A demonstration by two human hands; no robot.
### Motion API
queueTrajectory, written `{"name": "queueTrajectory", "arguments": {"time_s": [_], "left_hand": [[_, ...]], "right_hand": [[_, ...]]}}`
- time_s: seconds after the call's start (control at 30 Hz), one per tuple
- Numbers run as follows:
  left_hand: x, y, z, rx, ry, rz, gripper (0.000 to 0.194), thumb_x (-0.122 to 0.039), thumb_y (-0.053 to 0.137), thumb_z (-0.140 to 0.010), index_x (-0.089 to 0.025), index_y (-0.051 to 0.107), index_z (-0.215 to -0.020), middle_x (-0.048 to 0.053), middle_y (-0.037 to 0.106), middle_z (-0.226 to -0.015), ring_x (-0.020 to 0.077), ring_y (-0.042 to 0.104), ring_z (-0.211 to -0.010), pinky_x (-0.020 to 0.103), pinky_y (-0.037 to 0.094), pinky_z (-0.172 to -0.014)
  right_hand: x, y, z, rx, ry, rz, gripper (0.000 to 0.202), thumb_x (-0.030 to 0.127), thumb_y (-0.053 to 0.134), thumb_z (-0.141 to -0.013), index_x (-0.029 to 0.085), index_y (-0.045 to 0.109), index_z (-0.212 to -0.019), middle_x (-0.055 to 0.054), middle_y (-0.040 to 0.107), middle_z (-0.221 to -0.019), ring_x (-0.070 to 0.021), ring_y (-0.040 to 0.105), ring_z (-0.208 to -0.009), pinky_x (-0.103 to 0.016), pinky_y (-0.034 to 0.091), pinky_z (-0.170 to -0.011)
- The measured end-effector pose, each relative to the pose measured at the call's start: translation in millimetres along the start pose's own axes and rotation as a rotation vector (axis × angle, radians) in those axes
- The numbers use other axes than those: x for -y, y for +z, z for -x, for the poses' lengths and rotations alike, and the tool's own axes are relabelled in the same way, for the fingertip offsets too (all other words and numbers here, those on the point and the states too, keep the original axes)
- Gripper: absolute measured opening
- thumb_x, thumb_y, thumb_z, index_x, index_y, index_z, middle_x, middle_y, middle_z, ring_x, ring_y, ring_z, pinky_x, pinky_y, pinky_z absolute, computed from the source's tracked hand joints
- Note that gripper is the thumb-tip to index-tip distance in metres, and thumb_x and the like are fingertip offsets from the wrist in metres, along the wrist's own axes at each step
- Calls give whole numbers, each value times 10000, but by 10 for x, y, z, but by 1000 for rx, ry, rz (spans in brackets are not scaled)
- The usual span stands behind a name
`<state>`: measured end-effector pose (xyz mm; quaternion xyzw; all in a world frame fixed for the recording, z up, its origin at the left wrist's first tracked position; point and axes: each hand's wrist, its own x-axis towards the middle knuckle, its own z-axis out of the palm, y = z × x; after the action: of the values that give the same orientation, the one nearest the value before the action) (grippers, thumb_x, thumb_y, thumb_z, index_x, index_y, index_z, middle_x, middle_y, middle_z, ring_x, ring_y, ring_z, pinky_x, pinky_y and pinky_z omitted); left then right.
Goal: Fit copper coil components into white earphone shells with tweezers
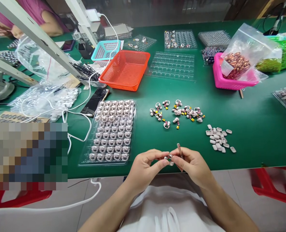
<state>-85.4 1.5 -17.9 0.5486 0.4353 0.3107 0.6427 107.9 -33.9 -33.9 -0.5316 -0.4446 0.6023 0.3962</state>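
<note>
Close to the table's front edge, my left hand (147, 165) pinches a small pale C-shaped earbud part (169, 158) between thumb and fingertips. The thumb and forefinger of my right hand (192, 162) grip the same part from the other side. A slim metal tool, seemingly tweezers (180, 149), is also tucked among my right fingers, its tip pointing up. Beyond my hands lies a loose group of similar earbud parts (185, 111) with yellow tabs. Small pale oblong caps (219, 138) are heaped to the right. Left of my hands, a clear tray (111, 135) holds rows of pale parts.
An orange basket (125, 71), a blue basket (105, 50) and clear trays (173, 64) stand farther back. A pink basket (234, 83) holds bagged copper-coloured pieces. A phone (96, 101) and white cable (87, 132) lie left. Another person's arm (52, 24) shows at upper left.
</note>
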Motion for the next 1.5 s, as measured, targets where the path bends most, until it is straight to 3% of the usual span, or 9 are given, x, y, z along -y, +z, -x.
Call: {"name": "queueTrajectory", "arguments": {"time_s": [0.2, 0.33, 0.47, 0.57, 0.7, 0.83, 1.07, 1.3, 1.5], "left_hand": [[-58, -16, -4, 8, -21, -92, 179, -296, 725, -853, -216, 822, -980, 87, 777, -894, 226, 687, -845, 306, 525, -777], [-94, -9, -5, 3, 10, -134, 152, -240, 723, -841, -219, 826, -951, 71, 782, -869, 215, 689, -819, 299, 536, -773], [-121, 14, -1, -26, 84, -149, 155, -185, 719, -834, -222, 827, -938, 66, 788, -874, 213, 692, -822, 302, 544, -787], [-117, 51, 15, -77, 116, -126, 165, -198, 756, -809, -208, 818, -962, 60, 778, -821, 208, 693, -776, 299, 547, -754], [-74, 109, 40, -178, 124, -33, 162, -219, 833, -743, -189, 798, -898, 41, 752, -763, 188, 682, -703, 282, 543, -694], [-44, 113, 51, -177, 226, -16, 88, -208, 819, -768, -187, 795, -850, 49, 751, -757, 184, 669, -710, 287, 534, -700], [-115, 48, 64, -118, 209, -129, 48, -205, 773, -809, -170, 774, -841, 70, 759, -790, 189, 670, -740, 282, 531, -695], [-150, 73, 89, -178, 237, -184, 58, -184, 777, -803, -152, 777, -851, 55, 759, -757, 167, 691, -688, 255, 537, -672], [-186, 46, 103, -170, 289, -244, 25, -157, 775, -797, -136, 767, -809, 70, 780, -766, 177, 703, -696, 263, 548, -658]], "right_hand": [[70, -9, 30, -18, -169, 269, 199, 362, 618, -950, 213, 707, -853, -19, 643, -745, -155, 549, -651, -257, 424, -587], [93, -25, 32, -5, -369, 397, 116, 249, 600, -958, 236, 715, -948, -41, 698, -815, -179, 612, -698, -282, 471, -619], [47, -11, 24, -36, -562, 403, 225, 127, 617, -920, 269, 718, -1062, -50, 734, -881, -207, 669, -782, -319, 533, -680], [-8, 30, 38, -100, -639, 347, 340, 58, 637, -884, 295, 710, -1116, -41, 740, -895, -198, 678, -778, -296, 531, -633], [-89, 113, 76, -197, -636, 263, 427, 28, 668, -854, 330, 701, -1154, -39, 737, -918, -191, 675, -760, -282, 514, -585], [-119, 174, 84, -255, -634, 190, 429, 22, 690, -828, 336, 720, -1118, -44, 734, -912, -198, 682, -746, -286, 518, -567], [16, 137, 30, -130, -579, 256, 272, 81, 675, -852, 261, 740, -1045, -46, 739, -845, -135, 595, -558, -230, 394, -423], [-114, 160, 30, -149, -629, 177, 322, 39, 660, -871, 256, 717, -1102, -49, 721, -918, -163, 674, -743, -245, 500, -558], [-158, 194, 28, -160, -673, 168, 364, 11, 663, -861, 254, 716, -1128, -53, 730, -941, -173, 693, -788, -269, 548, -642]]}}
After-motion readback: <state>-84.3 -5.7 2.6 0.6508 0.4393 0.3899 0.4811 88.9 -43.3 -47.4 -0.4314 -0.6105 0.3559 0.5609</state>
